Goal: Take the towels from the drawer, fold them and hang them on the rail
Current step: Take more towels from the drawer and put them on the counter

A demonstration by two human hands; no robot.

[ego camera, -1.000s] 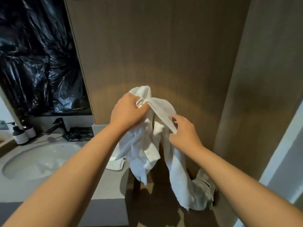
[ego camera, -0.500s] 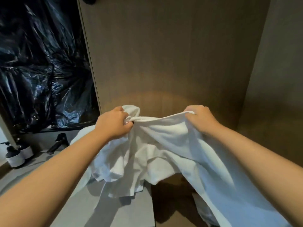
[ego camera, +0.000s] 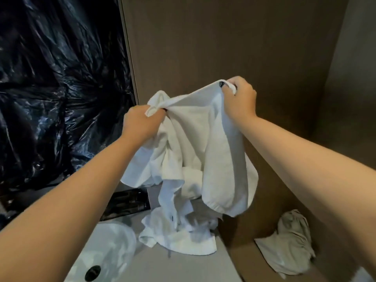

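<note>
A white towel (ego camera: 195,143) hangs crumpled in the air in front of a brown wooden wall. My left hand (ego camera: 140,125) grips one bunched part of its top edge. My right hand (ego camera: 241,98) grips the top edge further right and higher, so the edge runs taut between them. The lower folds of the towel reach down to a heap of white cloth (ego camera: 179,235) on the grey counter (ego camera: 183,267). Another crumpled pale towel (ego camera: 289,245) lies lower right, at the foot of the wall. No drawer or rail is in view.
A white basin (ego camera: 109,247) with a dark drain is at lower left in the counter. A black tray-like item (ego camera: 126,204) lies behind it. Black plastic sheeting (ego camera: 57,88) covers the left wall. Wooden panels (ego camera: 223,37) stand straight ahead and at right.
Both hands have risen with the towel and the right hand has lifted its end higher than the left. The camera now looks further down, showing the basin and the cloth heap.
</note>
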